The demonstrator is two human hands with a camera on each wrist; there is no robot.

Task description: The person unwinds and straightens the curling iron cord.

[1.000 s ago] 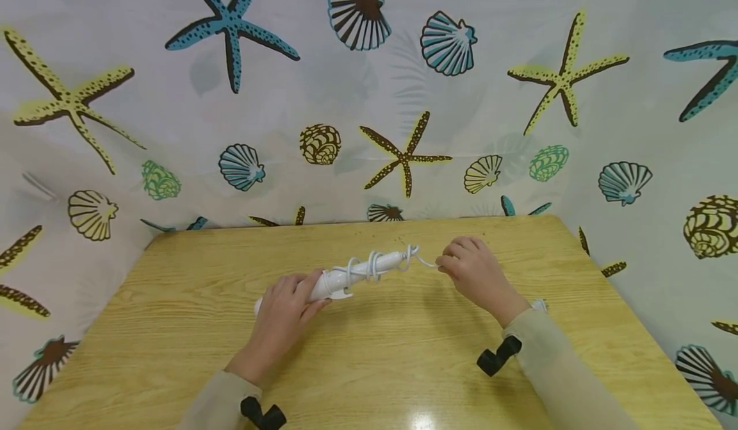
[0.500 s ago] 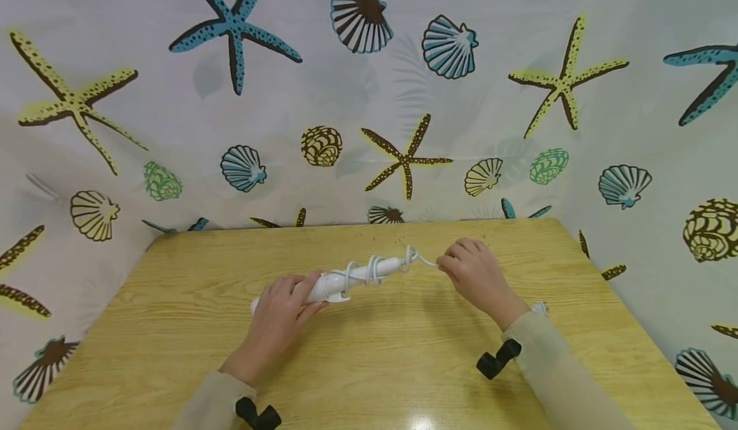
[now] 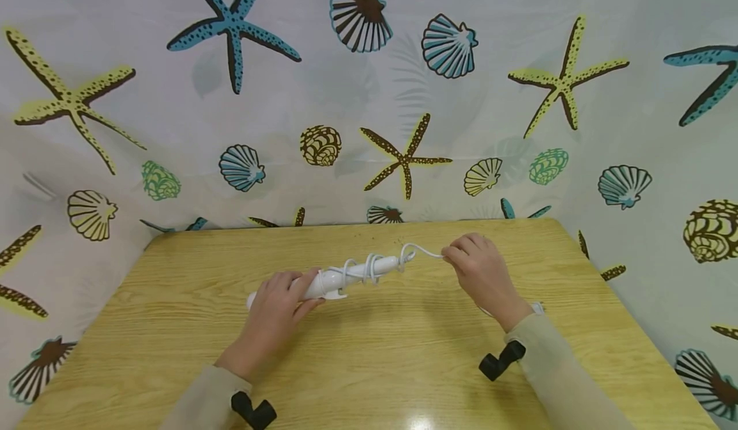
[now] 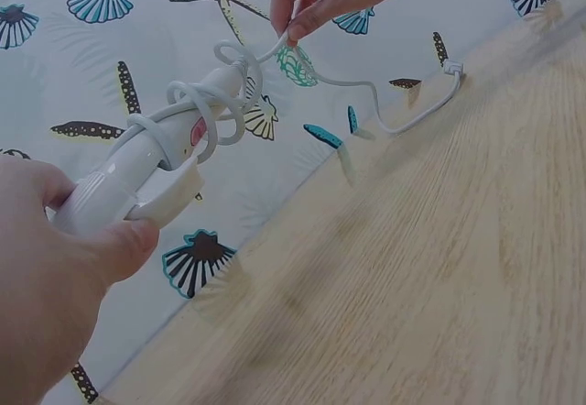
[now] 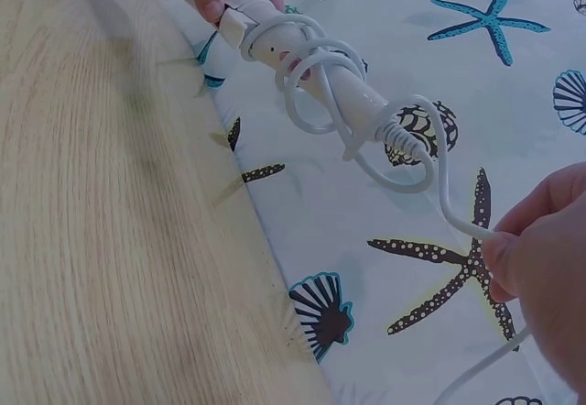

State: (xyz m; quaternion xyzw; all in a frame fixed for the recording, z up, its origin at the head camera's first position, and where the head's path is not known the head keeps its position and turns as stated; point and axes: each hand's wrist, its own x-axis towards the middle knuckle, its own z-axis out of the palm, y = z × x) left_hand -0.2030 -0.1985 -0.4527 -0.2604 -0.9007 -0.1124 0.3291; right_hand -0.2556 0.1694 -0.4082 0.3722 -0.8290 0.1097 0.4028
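A white curling iron with a small lever on its side is gripped by my left hand, thumb beside the lever in the left wrist view. Its white cord winds in loose loops around the handle and comes off the ribbed end. My right hand pinches that cord between thumb and fingertips, a short way from the handle's end. From the pinch the cord runs on to the plug, which lies on the table near my right wrist. My palm and fingers hide the left part of the iron.
Both hands are over a wood-grain table. Behind and beside it hangs a white cloth printed with starfish and shells. A black camera mount sticks out from the right sleeve, another mount from the left.
My right hand has moved slightly right and up, drawing the cord into a longer curve off the handle's end. My left hand and the curling iron have shifted a little left.
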